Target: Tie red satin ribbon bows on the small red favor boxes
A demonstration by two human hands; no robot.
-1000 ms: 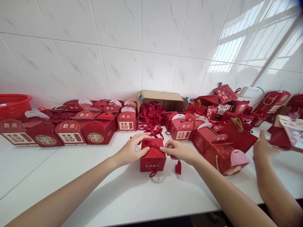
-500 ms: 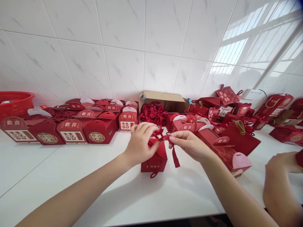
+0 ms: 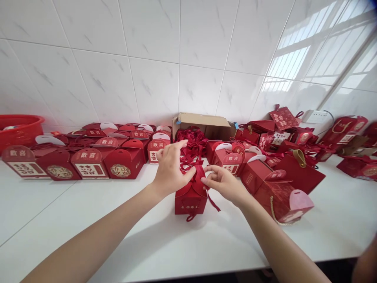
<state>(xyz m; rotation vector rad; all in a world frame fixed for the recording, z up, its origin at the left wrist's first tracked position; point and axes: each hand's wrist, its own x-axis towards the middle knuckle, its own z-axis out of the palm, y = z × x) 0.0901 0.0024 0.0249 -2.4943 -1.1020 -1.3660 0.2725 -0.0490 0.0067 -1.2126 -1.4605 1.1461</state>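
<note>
A small red gift box stands upright on the white table in front of me, with a loop of cord hanging at its lower front. Red ribbon runs over its top, and one tail hangs down on the right. My left hand is at the box's upper left, fingers raised and apart, its thumb against the ribbon. On the other side, my right hand pinches the ribbon between thumb and fingers. Whether a knot lies between the hands I cannot tell.
Rows of red boxes stand at the left, beside a red basin. A cardboard box behind holds a heap of red ribbon. More red boxes crowd the right, near a power strip. Part of another person shows at the lower right edge.
My left hand has opened, its fingers lifting off the ribbon. My right hand has moved slightly left and down, closer to the box. The other person's arm has mostly left view.
</note>
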